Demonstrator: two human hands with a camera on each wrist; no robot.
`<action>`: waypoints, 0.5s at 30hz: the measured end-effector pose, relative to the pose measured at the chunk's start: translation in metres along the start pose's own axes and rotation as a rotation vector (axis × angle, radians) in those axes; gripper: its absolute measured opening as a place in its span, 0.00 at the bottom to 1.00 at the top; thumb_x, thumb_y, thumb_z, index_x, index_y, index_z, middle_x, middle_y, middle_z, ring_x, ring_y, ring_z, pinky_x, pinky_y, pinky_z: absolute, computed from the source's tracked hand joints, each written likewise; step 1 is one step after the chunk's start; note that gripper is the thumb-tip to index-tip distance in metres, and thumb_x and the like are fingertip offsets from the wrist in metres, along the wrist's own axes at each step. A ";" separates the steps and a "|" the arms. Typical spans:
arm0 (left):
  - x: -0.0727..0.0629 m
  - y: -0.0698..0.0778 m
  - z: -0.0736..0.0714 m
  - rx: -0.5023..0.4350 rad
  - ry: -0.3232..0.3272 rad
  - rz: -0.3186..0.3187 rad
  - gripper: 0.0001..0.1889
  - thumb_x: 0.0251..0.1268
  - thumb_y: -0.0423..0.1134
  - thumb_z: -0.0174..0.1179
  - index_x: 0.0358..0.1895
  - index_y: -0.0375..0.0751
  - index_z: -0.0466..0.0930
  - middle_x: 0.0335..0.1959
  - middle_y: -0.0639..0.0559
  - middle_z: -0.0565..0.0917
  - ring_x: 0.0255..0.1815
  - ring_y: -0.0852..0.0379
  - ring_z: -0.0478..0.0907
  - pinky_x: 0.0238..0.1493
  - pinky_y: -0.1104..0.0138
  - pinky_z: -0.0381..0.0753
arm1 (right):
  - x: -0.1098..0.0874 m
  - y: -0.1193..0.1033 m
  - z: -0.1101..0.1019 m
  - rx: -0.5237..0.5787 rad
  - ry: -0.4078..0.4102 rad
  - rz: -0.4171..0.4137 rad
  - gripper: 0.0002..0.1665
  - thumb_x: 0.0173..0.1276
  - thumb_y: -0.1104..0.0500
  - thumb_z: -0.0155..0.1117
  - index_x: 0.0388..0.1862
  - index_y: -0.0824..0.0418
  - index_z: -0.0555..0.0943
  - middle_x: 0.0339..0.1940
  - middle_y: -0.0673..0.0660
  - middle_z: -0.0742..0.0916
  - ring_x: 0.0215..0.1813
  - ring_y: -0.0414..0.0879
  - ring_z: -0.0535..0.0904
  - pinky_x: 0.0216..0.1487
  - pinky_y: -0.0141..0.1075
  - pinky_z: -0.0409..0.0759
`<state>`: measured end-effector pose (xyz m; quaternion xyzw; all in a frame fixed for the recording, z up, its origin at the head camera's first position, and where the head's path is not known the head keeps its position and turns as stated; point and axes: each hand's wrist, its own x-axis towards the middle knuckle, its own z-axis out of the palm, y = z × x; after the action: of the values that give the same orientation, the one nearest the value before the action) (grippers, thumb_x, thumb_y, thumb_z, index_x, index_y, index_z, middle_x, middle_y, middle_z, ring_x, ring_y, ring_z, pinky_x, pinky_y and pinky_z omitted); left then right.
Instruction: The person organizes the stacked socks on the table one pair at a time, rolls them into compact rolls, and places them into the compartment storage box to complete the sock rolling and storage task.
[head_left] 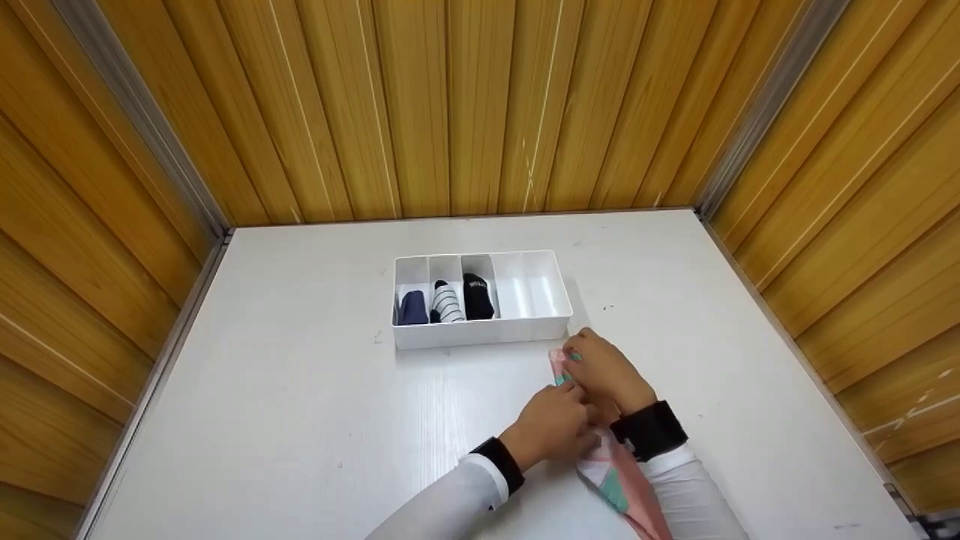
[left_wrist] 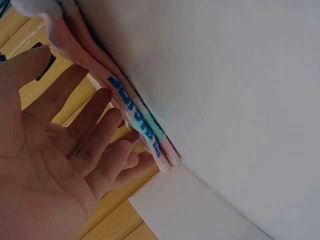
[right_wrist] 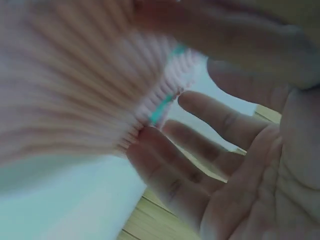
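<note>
A pink sock (head_left: 634,487) with green and white patches lies on the table, running from the front edge towards the box. In the left wrist view the pink fabric (left_wrist: 95,60) shows stacked layers and a blue zigzag; whether one sock or a pair, I cannot tell. My left hand (head_left: 553,421) is alongside it, fingers loosely bent and touching its side, thumb apart. My right hand (head_left: 606,369) pinches the sock near its far end. In the right wrist view ribbed pink fabric (right_wrist: 85,85) spreads close to the camera, and the thumb is blurred.
Beyond the hands stands a white divided box (head_left: 480,332). Its left compartments hold a navy sock (head_left: 413,308), a white sock with dark stripes (head_left: 448,302) and a black sock (head_left: 478,298). Wood-patterned panels (head_left: 450,105) enclose the white table (head_left: 285,375).
</note>
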<state>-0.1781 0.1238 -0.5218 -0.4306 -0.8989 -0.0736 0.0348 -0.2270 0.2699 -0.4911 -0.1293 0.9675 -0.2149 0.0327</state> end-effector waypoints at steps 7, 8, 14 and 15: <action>0.019 -0.015 0.004 0.054 -0.042 -0.052 0.25 0.74 0.61 0.52 0.59 0.48 0.85 0.65 0.55 0.81 0.69 0.56 0.74 0.72 0.62 0.70 | -0.004 -0.016 -0.013 -0.059 0.083 0.087 0.19 0.74 0.57 0.58 0.47 0.74 0.82 0.42 0.68 0.84 0.42 0.62 0.83 0.48 0.54 0.80; 0.021 -0.018 0.004 0.064 -0.065 -0.066 0.26 0.74 0.61 0.51 0.62 0.49 0.83 0.68 0.55 0.79 0.72 0.55 0.72 0.74 0.60 0.67 | -0.003 -0.018 -0.014 -0.055 0.075 0.112 0.20 0.75 0.55 0.57 0.45 0.74 0.82 0.39 0.68 0.85 0.40 0.61 0.82 0.46 0.54 0.80; 0.025 -0.029 0.006 0.074 -0.104 -0.121 0.27 0.75 0.56 0.53 0.70 0.49 0.76 0.64 0.55 0.83 0.68 0.58 0.76 0.72 0.58 0.70 | 0.002 -0.025 -0.003 0.030 -0.037 0.206 0.25 0.75 0.45 0.57 0.24 0.60 0.80 0.27 0.57 0.82 0.29 0.50 0.77 0.35 0.43 0.76; 0.024 -0.030 0.006 0.079 -0.093 -0.128 0.26 0.74 0.55 0.54 0.69 0.48 0.76 0.61 0.55 0.85 0.65 0.58 0.78 0.71 0.58 0.71 | 0.003 -0.026 0.000 0.043 -0.042 0.205 0.25 0.74 0.44 0.57 0.22 0.59 0.79 0.26 0.56 0.82 0.28 0.49 0.76 0.34 0.42 0.76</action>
<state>-0.2163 0.1247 -0.5280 -0.3736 -0.9274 -0.0199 0.0054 -0.2235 0.2466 -0.4805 -0.0333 0.9699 -0.2283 0.0774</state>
